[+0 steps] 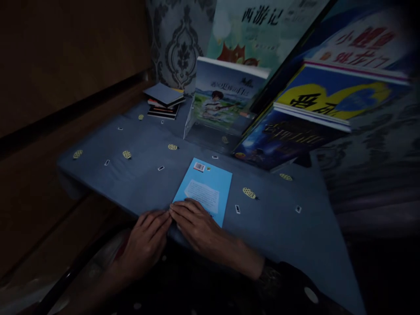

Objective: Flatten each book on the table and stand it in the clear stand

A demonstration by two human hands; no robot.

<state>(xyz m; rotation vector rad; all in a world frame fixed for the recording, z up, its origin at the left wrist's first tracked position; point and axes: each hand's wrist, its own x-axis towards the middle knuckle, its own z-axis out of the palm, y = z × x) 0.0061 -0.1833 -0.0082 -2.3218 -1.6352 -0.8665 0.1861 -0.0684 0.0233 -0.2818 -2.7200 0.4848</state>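
Note:
A light blue book (210,183) lies on the table near its front edge, with a barcode and a pale text panel on the upward cover. My right hand (200,225) rests over the book's lower left part, fingers stretched out and lying flat. Beside it, my left hand (147,238) lies at the table edge by the book's lower left corner, its fingers extended and their tips touching those of the right hand. The lower corner of the book is hidden under my right hand.
A grey-blue cloth with pineapple prints covers the table (98,179). Behind the book, a picture book (226,96) stands in a clear holder. To the right, a dark blue book (278,135) and a yellow-and-blue book (341,94) stand upright. Several books form a stack (164,100) at the back left.

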